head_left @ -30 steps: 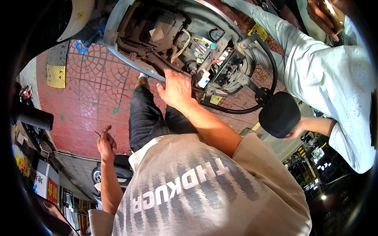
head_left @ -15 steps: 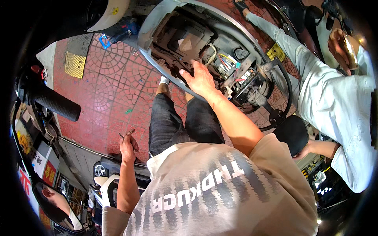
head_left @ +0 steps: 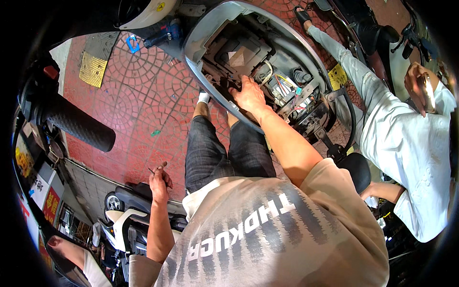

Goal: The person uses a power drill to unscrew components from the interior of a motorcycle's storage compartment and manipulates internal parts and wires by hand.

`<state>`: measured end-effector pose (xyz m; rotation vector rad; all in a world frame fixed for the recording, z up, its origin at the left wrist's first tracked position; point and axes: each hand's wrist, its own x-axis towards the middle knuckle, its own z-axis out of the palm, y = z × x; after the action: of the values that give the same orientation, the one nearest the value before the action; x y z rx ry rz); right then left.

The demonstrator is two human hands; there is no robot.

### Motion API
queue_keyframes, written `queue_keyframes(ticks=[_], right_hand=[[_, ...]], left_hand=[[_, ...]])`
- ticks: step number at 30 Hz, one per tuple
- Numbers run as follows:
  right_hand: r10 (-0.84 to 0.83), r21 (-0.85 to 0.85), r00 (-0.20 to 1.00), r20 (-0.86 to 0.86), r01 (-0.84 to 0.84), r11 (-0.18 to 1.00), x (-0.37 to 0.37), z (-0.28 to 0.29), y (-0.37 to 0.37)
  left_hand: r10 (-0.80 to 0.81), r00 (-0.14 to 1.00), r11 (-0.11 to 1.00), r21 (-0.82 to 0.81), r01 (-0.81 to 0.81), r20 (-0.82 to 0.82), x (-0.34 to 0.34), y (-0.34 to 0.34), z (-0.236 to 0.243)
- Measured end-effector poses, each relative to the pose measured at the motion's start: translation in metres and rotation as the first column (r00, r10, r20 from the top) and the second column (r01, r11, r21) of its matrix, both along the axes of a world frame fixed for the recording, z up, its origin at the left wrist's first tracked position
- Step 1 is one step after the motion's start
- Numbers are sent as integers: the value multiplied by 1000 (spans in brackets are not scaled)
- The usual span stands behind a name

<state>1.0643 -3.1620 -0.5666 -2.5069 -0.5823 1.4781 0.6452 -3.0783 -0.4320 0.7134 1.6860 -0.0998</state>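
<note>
At 12 to 1 o'clock ahead of you sits the opened grey scooter body [head_left: 193, 53]; your right hand [head_left: 251, 97] reaches in over its near rim, fingers slightly bent, and whether they grip anything cannot be told. Exposed wires [head_left: 285, 82] lie between 1 and 2 o'clock, near that hand. At 8 o'clock your left hand [head_left: 159, 185] pinches a thin stick [head_left: 151, 170] between its fingers. Another person [head_left: 406, 158] in pale clothing is at 3 o'clock.

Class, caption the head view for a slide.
The person's bare right hand reaches inside an open grey scooter shell near multicoloured wires.
</note>
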Motion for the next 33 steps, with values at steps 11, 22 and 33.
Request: queue_keyframes(ticks=[11, 22, 33], right_hand=[[-87, 158, 993, 84, 73, 985, 8, -10, 33], [-128, 473, 983, 135, 50, 880, -18, 69, 25], [9, 405, 951, 310, -141, 903, -51, 56, -16]], left_hand=[[13, 998, 999, 38, -15, 54, -12, 15, -4], [-447, 864, 766, 401, 503, -231, 87, 130, -201], [-675, 423, -135, 665, 735, -604, 296, 321, -352]])
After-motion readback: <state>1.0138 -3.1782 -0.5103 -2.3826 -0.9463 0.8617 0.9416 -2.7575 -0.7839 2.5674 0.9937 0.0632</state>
